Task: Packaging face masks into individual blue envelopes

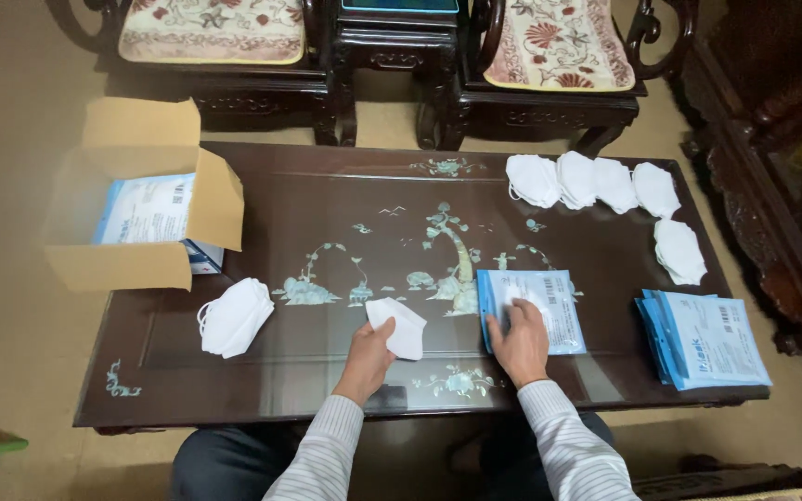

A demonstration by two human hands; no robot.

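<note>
Dark lacquered wood with pale shell inlay, the long low table (234,362) lies under both my hands. Far off to the left of my left hand (370,351) sits the open brown cardboard box (155,199) with blue-and-white packets inside; nearer that hand rests a stack of white folded face masks (234,317). Well to the right of my right hand (520,340) lies a pile of flat blue plastic pouches (705,340), and beyond it, further from me, a row of white mask stacks (596,183).

My right hand lies palm down, fingers spread, pressing one blue pouch (549,301) flat to the table. That film looks slick and limp, so I judge it best taken at an open edge. My left hand pinches a single white folded mask (403,327) at its near corner, thumb on top. It seems feather-light, soft and easily creased, so the folded edge looks the safest hold. Both my forearms reach forward, wrists low
</note>
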